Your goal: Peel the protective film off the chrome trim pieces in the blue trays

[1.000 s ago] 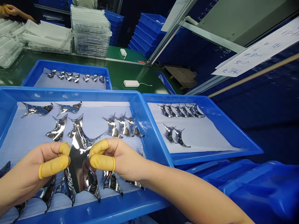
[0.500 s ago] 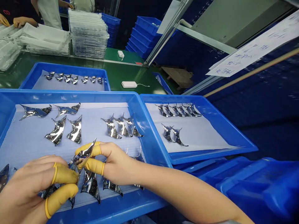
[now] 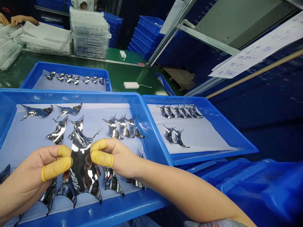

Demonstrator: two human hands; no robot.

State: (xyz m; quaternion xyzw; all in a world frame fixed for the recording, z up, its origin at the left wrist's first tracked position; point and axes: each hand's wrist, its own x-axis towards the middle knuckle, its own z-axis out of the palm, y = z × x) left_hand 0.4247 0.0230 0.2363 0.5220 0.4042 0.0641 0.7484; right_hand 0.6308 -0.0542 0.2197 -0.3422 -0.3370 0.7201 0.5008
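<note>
Both my hands pinch one shiny chrome, fin-shaped part (image 3: 81,160) and hold it upright, face toward me, above the big blue tray (image 3: 142,108). My left hand (image 3: 35,173) grips its left edge and my right hand (image 3: 111,157) its right edge; thumbs and forefingers wear yellow finger cots. Several more chrome parts (image 3: 123,127) lie on the pale liner below and behind the held one.
A second blue tray (image 3: 213,119) on the right holds a row of chrome parts and two more. A third tray (image 3: 71,67) behind has a row too. Stacked clear trays (image 3: 91,31), blue crates (image 3: 151,28), a white device (image 3: 131,85) on the green table, another person's hands (image 3: 14,20) far left.
Half a second ago the part was turned edge-on, low between my fingers. It is now raised and turned flat toward me, held at both edges as one second ago.
</note>
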